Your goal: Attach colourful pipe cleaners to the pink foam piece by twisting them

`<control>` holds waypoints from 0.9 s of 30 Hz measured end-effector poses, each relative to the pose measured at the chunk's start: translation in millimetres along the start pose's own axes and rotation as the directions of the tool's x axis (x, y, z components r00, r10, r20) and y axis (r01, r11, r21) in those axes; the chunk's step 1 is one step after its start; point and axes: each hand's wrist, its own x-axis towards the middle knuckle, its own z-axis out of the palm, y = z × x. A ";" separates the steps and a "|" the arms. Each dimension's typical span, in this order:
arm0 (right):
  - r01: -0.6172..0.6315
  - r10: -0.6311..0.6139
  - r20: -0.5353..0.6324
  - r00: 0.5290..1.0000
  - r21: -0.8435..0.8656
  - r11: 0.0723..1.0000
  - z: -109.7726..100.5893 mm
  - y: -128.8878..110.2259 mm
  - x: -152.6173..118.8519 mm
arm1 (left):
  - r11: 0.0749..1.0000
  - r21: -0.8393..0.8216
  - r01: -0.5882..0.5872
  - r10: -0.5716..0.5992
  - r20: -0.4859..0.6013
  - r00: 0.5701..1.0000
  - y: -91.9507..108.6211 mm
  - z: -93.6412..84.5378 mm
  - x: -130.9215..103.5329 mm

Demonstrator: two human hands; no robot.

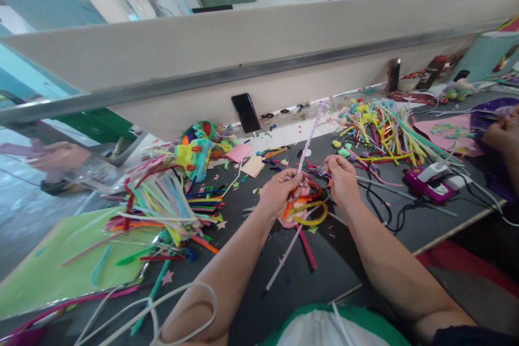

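Note:
A pale lilac pipe cleaner [311, 135] rises at a slant from my left hand [281, 194], whose fingers are pinched around it. Close by on the right, my right hand [343, 178] is closed with fingertips together; whatever it grips is too small to make out. Under and between the hands are a bent yellow pipe cleaner loop [325, 215] and orange pieces, over a pink item [286, 221] mostly hidden by my left hand. Another lilac pipe cleaner [284, 259] slants toward me, beside a dark pink one [308, 251].
Bundles of coloured pipe cleaners lie left [158, 200] and right [389, 130]. A phone [245, 112] leans on the partition. At right are a purple power strip [430, 184] with cables and another person's hand [505, 132]. A green plastic packet [73, 254] lies left; a white cable [211, 292] crosses my left arm.

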 end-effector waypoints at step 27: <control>-0.101 0.097 -0.034 0.995 -0.148 0.984 2.3 7.8 -6.1 | 0.989 -0.064 -0.134 0.114 -0.250 0.961 68.4 -59.7 -10.6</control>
